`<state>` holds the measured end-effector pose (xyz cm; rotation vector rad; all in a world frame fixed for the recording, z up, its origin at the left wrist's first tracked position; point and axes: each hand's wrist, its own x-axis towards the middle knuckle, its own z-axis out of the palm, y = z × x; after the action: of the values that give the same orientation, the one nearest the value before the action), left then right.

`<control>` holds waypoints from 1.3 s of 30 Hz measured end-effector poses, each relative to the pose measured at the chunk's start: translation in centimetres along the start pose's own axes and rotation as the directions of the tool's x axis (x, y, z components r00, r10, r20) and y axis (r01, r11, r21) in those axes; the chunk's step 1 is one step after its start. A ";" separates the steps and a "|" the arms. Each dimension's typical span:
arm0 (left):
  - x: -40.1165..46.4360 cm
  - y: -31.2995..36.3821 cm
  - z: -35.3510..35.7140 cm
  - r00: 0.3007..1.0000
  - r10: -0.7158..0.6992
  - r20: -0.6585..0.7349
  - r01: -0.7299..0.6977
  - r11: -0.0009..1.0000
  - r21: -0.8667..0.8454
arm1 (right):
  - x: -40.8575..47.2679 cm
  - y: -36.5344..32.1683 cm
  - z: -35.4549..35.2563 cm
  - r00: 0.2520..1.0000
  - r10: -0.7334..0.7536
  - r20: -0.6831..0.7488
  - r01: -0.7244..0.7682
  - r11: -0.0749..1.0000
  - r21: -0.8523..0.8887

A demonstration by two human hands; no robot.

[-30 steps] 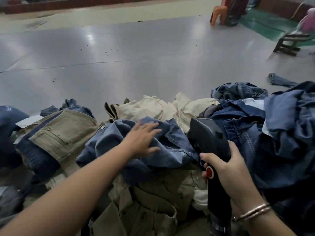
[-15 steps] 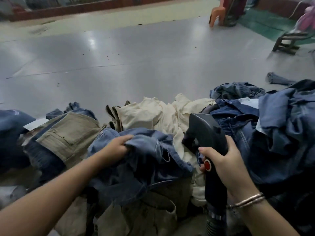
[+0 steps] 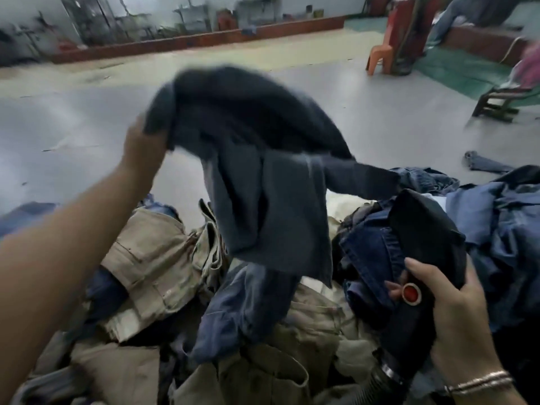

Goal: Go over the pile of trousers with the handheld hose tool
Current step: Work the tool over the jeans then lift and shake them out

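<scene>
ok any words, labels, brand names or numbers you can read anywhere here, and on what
None can be read.
Handheld hose tool: only a plain red button, no lettering visible.
Lifted blue jeans in the left hand: motion-blurred, no tag legible.
Khaki trousers: no label shows.
Back-wall shelves: too blurred and small to read.

Both my forearms are bare, with no sleeves reaching into view. On my right wrist I wear thin metal bangles (image 3: 482, 382), silvery with a pinkish tint, stacked close together. My hands carry no gloves.
</scene>
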<state>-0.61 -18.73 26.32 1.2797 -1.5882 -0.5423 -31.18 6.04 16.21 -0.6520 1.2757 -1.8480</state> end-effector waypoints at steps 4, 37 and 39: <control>-8.1 -16.7 -2.0 0.817 -0.573 0.064 0.290 0.506 0.812 | -0.2 1.5 0.5 0.996 0.050 0.076 -0.038 0.989 -0.146; -16.5 -17.4 17.8 0.793 -0.392 0.466 -0.054 0.717 0.695 | 0.7 8.9 2.2 0.924 0.348 0.161 -0.196 0.789 -0.582; -17.5 -17.0 17.9 0.760 -0.446 0.473 0.242 0.869 0.432 | 1.0 9.0 2.4 0.926 0.337 0.169 -0.184 0.794 -0.579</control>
<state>-9.14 -12.68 -2.06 1.8295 -2.0006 -0.9814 -27.12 2.20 8.66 -0.9363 1.6364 -1.1045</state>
